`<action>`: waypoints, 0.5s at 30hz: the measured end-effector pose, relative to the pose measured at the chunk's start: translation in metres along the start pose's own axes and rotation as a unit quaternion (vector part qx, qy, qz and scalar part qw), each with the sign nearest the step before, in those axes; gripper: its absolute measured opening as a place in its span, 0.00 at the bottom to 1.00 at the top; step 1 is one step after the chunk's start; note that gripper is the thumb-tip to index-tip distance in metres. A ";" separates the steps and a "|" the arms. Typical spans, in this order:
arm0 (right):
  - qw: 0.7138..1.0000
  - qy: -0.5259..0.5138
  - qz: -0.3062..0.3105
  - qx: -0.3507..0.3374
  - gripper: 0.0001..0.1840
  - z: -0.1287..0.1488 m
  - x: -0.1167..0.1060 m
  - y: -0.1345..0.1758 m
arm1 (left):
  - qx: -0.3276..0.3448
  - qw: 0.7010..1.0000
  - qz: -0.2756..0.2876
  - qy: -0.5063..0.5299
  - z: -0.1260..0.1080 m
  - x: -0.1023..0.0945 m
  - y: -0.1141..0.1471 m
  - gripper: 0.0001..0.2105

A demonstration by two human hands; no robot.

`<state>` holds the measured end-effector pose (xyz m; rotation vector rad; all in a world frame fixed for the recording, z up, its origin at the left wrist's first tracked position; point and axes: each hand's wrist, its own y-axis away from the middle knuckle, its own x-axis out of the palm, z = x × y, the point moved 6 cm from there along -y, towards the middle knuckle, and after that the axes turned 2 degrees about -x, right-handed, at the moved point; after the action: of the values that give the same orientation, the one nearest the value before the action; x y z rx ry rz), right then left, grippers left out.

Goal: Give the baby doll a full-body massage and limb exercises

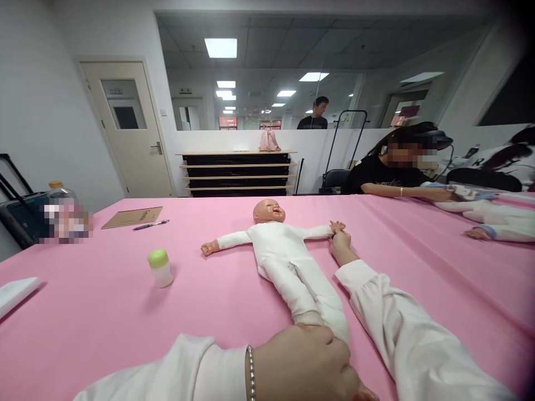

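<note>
Lying face-up on the pink table (pixel 104 301), the doll (pixel 284 253) is running its long axis far-to-near. Left hand (pixel 307 365) is closing around its near feet; right hand (pixel 340 242) is pinching the doll's right-side hand, far.

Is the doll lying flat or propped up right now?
Flat on its back: the doll faces up on the pink table, arms spread, legs straight.
</note>
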<state>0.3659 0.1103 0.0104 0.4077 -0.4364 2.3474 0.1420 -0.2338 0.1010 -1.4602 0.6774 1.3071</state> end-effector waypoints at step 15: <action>0.959 0.282 0.009 -0.016 0.04 0.002 -0.010 0.003 | -0.002 0.993 0.094 0.065 -0.001 0.018 0.003 0.11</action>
<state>0.3718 0.1015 0.0078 -0.2858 -0.1990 2.3370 0.1441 -0.2315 0.0832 -1.5234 0.9178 1.3642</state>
